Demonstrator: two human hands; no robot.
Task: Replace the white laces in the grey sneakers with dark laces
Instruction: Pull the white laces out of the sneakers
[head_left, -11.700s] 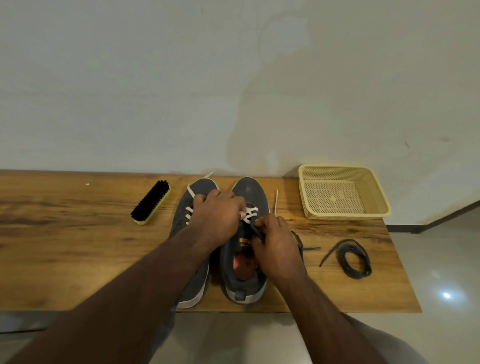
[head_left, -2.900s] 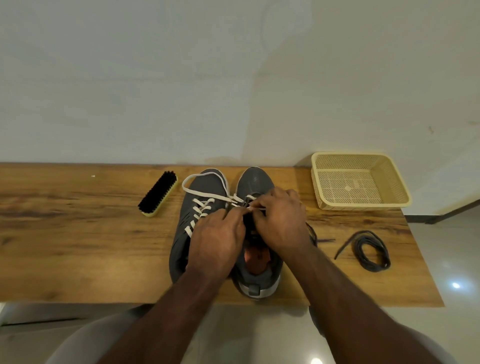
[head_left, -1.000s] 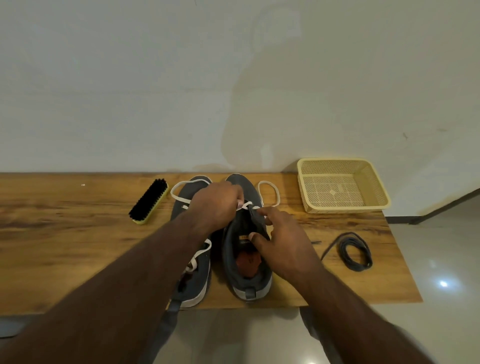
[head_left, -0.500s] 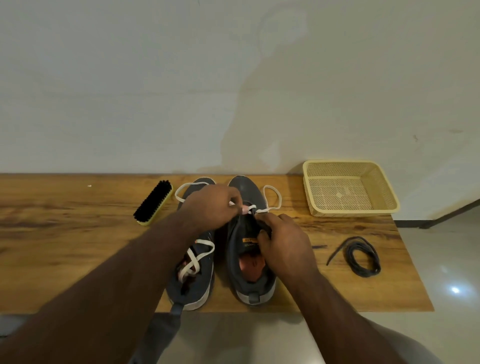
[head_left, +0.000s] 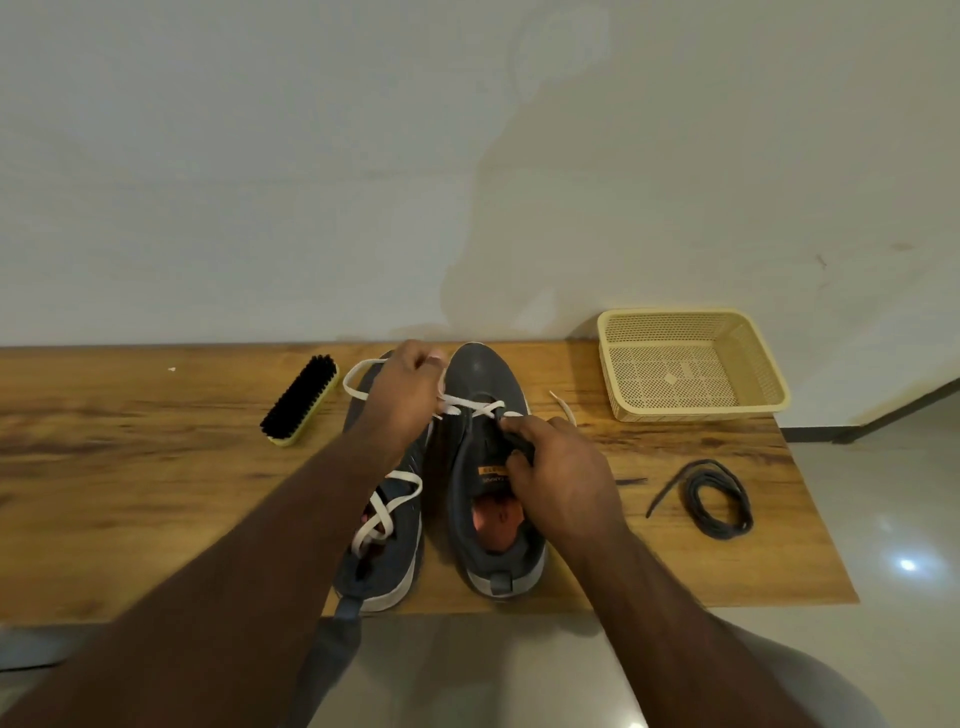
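Two grey sneakers stand side by side on the wooden bench, toes toward the wall. The right sneaker (head_left: 485, 379) has its white lace (head_left: 475, 408) left only in the eyelets nearest the toe. My left hand (head_left: 402, 395) pinches that lace above the left sneaker's toe and holds it taut to the left. My right hand (head_left: 558, 478) grips the right sneaker's tongue and collar. The left sneaker (head_left: 387, 551) keeps its white lace (head_left: 384, 512) crossed over the tongue. A coiled dark lace (head_left: 719, 501) lies on the bench to the right.
A black-bristled shoe brush (head_left: 300, 399) lies left of the sneakers. A yellow perforated plastic basket (head_left: 763, 379) stands at the back right against the wall. The wooden bench (head_left: 130, 493) ends just right of the dark lace, with tiled floor beyond.
My left hand has pulled the white lace up and to the left, over the left sneaker's toe. The lace loop right of the right sneaker has shrunk to a short loose end.
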